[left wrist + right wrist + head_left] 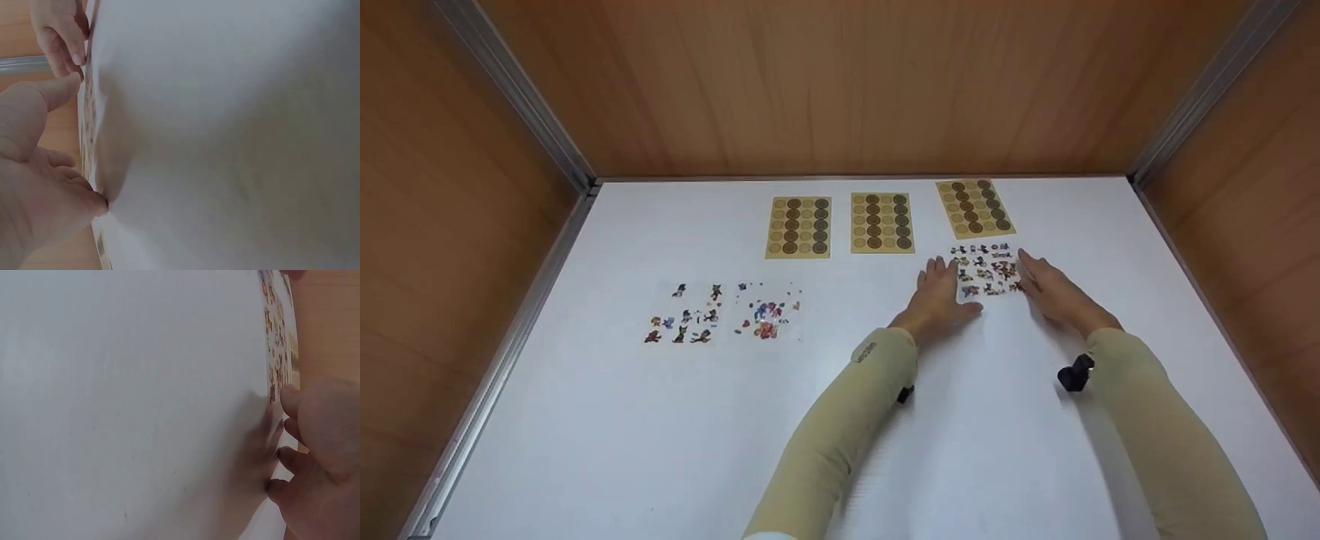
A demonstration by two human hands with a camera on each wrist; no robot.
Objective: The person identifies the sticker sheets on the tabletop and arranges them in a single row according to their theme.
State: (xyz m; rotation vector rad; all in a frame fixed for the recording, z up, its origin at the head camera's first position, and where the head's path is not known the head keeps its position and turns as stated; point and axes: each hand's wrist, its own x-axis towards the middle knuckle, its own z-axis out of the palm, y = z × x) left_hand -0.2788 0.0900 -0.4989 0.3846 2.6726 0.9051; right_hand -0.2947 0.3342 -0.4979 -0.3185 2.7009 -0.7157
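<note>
Presently | left hand [936, 298]: thumb splayed wide, at sticker sheet [988, 271] | right hand [1057, 291]: fingers extended, opposite edge | gold sheet [975, 208] just beyond

A hand could slide easily over the near left part of the tabletop [585, 435]. There's a way up between the two sleeves [834, 426] too, but the left hand [934, 297] and right hand [1057, 294] block both sides of the cartoon sticker sheet [988, 274]. Tall wooden walls [840, 90] stop you at the back, left and right.
</note>
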